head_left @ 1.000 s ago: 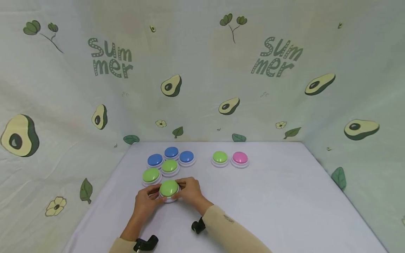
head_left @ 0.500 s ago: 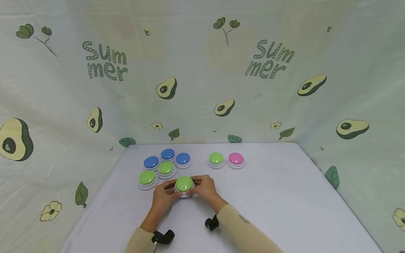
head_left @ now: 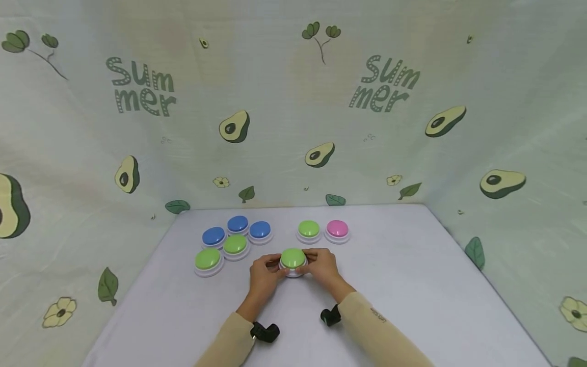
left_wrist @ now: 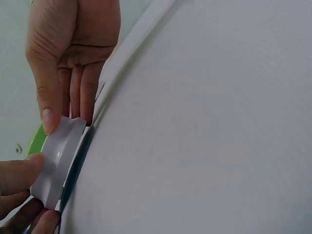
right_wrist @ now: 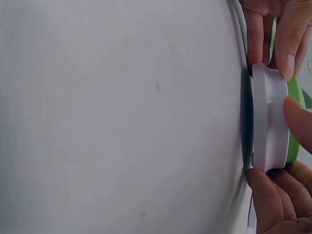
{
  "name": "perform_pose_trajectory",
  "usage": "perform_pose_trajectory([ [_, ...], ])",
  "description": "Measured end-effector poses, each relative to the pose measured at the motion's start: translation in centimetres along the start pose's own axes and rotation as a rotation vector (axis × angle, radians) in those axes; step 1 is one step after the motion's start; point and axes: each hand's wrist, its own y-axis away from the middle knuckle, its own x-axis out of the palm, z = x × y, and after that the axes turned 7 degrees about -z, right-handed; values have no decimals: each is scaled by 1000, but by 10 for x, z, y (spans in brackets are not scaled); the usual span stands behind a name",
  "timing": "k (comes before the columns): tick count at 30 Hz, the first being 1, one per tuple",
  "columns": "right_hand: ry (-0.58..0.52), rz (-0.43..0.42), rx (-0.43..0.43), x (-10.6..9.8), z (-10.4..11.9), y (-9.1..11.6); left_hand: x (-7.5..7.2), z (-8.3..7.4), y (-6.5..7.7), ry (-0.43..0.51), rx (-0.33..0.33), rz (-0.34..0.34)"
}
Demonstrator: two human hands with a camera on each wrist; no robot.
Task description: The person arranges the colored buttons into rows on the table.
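A green push button point(head_left: 292, 258) with a white round base is held upright between both hands, close over the white table. My left hand point(head_left: 263, 280) grips its left side, thumb at the front of the base. Opposite, my right hand point(head_left: 324, 267) grips the right side in the same manner. The left wrist view has the white base point(left_wrist: 58, 153) side-on, with thumbs and fingers of both hands around it. A dark shadow lies along its underside in the right wrist view, where the green dome point(right_wrist: 294, 122) faces away from the table.
To the left stands a cluster of blue buttons point(head_left: 260, 230) and two green buttons point(head_left: 207, 259). Behind the hands are another green button point(head_left: 309, 229) and a pink button point(head_left: 337, 229), side by side. A printed cloth point(head_left: 275, 102) hangs beyond the white table point(head_left: 412, 285).
Both hands have carried the green button rightward and slightly away, from beside the left cluster to the middle of the table. The head view has shifted a little; the other buttons stay put.
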Motion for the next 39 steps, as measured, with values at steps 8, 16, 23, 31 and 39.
perform_pose_trajectory([
  [8, 28, -88, 43, -31, -14, -7, 39, -15, -7, -15, 60, 30],
  [16, 35, -139, 69, -57, -21, -7, 69, -22, -7, 16, 80, 72],
  [23, 56, -157, 110, -84, -28, -9, 98, -31, -4, 53, 62, 115],
  [31, 79, -180, 159, -113, -42, -13, 134, -38, -2, 70, 76, 147],
  [39, 94, -218, 196, -131, -53, -18, 160, -49, 1, 42, 76, 196],
])
